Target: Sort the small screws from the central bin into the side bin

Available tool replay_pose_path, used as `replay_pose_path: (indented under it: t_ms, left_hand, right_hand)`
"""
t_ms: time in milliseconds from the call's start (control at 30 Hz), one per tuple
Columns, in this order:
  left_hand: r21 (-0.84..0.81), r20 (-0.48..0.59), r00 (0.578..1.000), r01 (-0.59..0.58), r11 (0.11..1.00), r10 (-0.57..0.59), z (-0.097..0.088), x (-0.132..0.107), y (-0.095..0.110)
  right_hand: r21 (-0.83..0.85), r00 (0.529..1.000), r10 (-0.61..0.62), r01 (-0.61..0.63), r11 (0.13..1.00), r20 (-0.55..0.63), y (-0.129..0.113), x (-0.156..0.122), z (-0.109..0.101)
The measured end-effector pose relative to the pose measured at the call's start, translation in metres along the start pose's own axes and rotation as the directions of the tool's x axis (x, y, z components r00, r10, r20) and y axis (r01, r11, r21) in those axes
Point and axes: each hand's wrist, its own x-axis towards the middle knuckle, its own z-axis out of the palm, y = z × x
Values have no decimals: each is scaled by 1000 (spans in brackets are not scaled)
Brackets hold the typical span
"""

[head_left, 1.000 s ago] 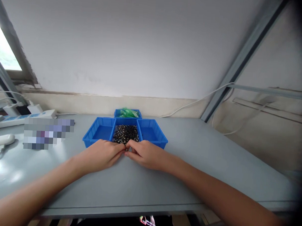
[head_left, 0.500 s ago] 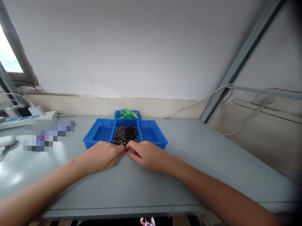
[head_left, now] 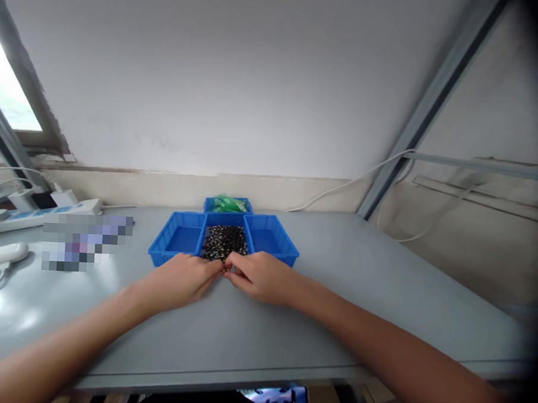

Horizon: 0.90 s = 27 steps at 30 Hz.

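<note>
My left hand (head_left: 189, 278) and my right hand (head_left: 259, 276) meet at the front edge of a blue bin. Their fingertips pinch together on a tiny brass-coloured piece (head_left: 225, 270), mostly hidden, so its kind does not show. Just beyond my fingers, the middle blue bin (head_left: 224, 218) holds a heap of small black and gold metal parts (head_left: 225, 241). Flanking it are a left blue bin (head_left: 181, 238) and a right blue bin (head_left: 267, 241), whose near corners my hands partly cover.
Behind the middle bin stands another blue bin (head_left: 206, 205) with green plastic bags (head_left: 228, 204). On the left lie a power strip (head_left: 50, 213), a white charging case (head_left: 6, 254) with a cable, and a blurred-out item (head_left: 89, 241). A metal post (head_left: 410, 136) rises at the right.
Both hands stay almost in place, fingertips still together. The view has shifted very slightly, and a bright patch below the table edge looks different.
</note>
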Motion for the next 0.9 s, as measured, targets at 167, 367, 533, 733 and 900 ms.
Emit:
replay_pose_path:
  t_ms: [167,367,533,733,900]
  left_hand:
    - [1,-23,999,28,1000,-28,-3,-1,2]
    - [1,-84,996,38,999,-38,-5,1,3]
    - [-13,-99,994,37,999,-38,-5,1,2]
    - [-8,-118,993,18,1000,-18,-5,0,1]
    - [11,-110,994,10,1000,-9,-4,0,1]
  right_hand:
    - [-30,999,35,-34,999,22,0,1,-1]
    - [-45,999,46,-44,998,29,1,1,1]
    - [-55,998,42,-40,998,45,-1,1,-1]
    - [-47,998,44,-41,998,56,0,2,0]
    - [-50,998,32,-29,998,49,1,3,2]
